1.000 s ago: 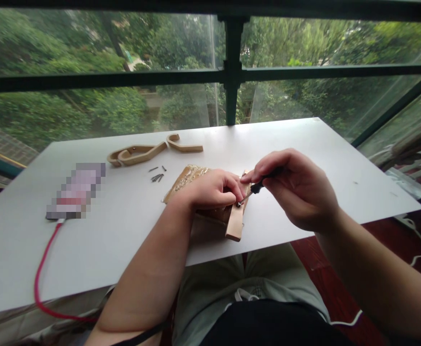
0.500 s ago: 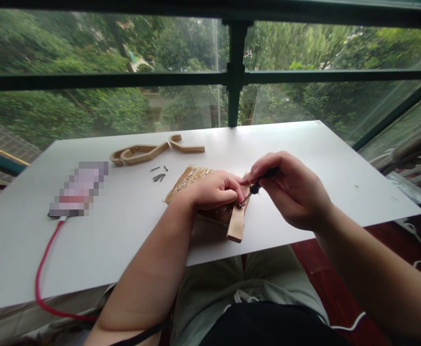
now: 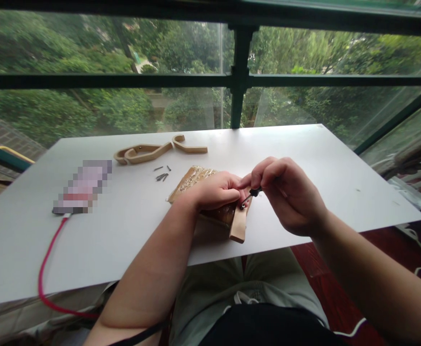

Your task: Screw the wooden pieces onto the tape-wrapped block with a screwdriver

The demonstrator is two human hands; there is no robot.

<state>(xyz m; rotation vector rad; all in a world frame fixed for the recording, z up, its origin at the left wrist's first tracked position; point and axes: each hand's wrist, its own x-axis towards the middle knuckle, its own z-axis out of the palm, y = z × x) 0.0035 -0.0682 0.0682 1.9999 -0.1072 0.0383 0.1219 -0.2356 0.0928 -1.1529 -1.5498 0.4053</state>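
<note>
Closed round a black-handled screwdriver point(image 3: 255, 192), my right hand point(image 3: 292, 194) keeps its shaft slanting down to the left. The tip meets a small screw point(image 3: 242, 206) in a pale wooden piece point(image 3: 238, 227). My left hand point(image 3: 222, 190) presses on the far part of this wooden piece, its fingers curled over it and partly hidden. Beneath that hand lies a brown board or block in clear plastic wrap point(image 3: 186, 185), with the wooden piece across its right end. The near end of the wooden piece sticks out toward me.
Several loose screws point(image 3: 162, 177) lie left of the wrapped block. Behind them are curved wooden pieces point(image 3: 149, 153) and a bent wooden hook point(image 3: 190, 146). A blurred-out phone point(image 3: 84, 185) with a red cable point(image 3: 44, 262) lies at the left of the white table point(image 3: 138, 211). Windows stand behind.
My right hand has turned and shifted its fingers on the screwdriver, covering more of the handle. The tip stays at the screw. The whole view has shifted slightly.
</note>
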